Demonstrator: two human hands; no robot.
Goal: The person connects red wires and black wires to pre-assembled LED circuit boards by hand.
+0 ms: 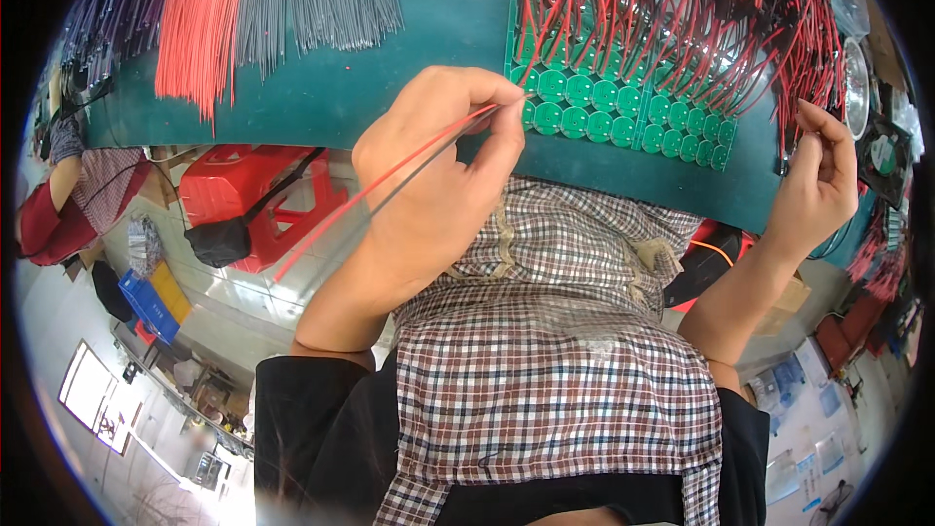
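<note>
Your left hand (429, 156) pinches a red wire (321, 237) and dark wire (419, 173); rightward, leads (682, 24) cover the board (579, 123) except its bare near rows; unclear whether your right hand (818, 170) holds anything.

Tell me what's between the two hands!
In the head view, green circuit boards lie between them, partly covered by red and black wires, plus some dark green tabletop near the right hand.
</note>
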